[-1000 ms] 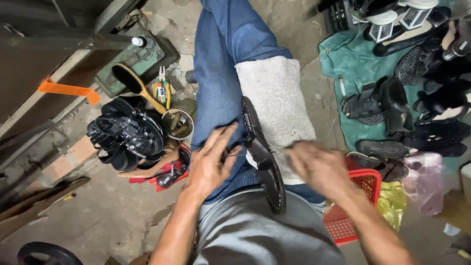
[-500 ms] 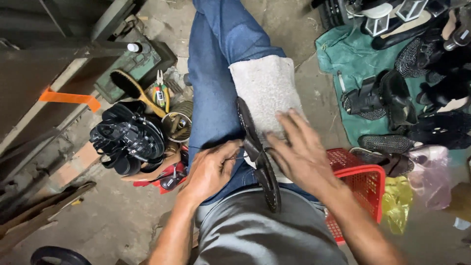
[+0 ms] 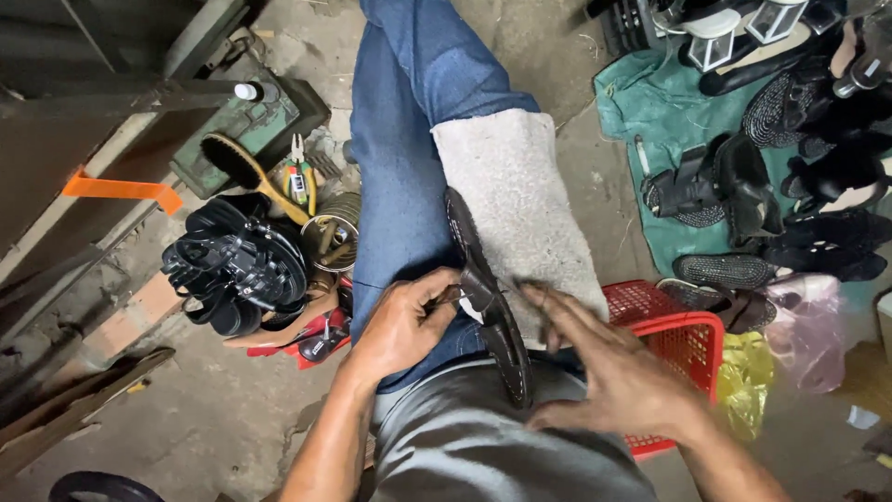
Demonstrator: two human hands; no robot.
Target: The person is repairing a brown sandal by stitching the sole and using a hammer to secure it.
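black sandal [image 3: 488, 311] lying lengthwise on the lap, sole edge up, propped against a grey cloth [image 3: 516, 209] spread over the right thigh, probably to shield the jeans [image 3: 409, 139] and give a firm pad. left hand [image 3: 404, 325] at the sandal's left side, fingers [image 3: 437, 293] curled shut around a strap or edge near the middle, pinning it steady. right hand [image 3: 618, 376] just right of the sandal, fingers [image 3: 557, 311] spread and loosely open, tips near or brushing the sandal and cloth; holding nothing as far as can be told, though slightly blurred.

left of the sandal, on the floor: a heap of black sandals [image 3: 237, 270], a tin [image 3: 332, 240] with tools standing in it, a wooden brush [image 3: 246, 172] and pliers [image 3: 299, 177], all within arm's reach of the left hand. right of the sandal: a red basket [image 3: 683, 335] touching the leg, a yellow bag [image 3: 743, 381] beside it, and farther off a green sheet [image 3: 650, 102] carrying rows of dark shoes [image 3: 799, 186], kept off the bare floor.
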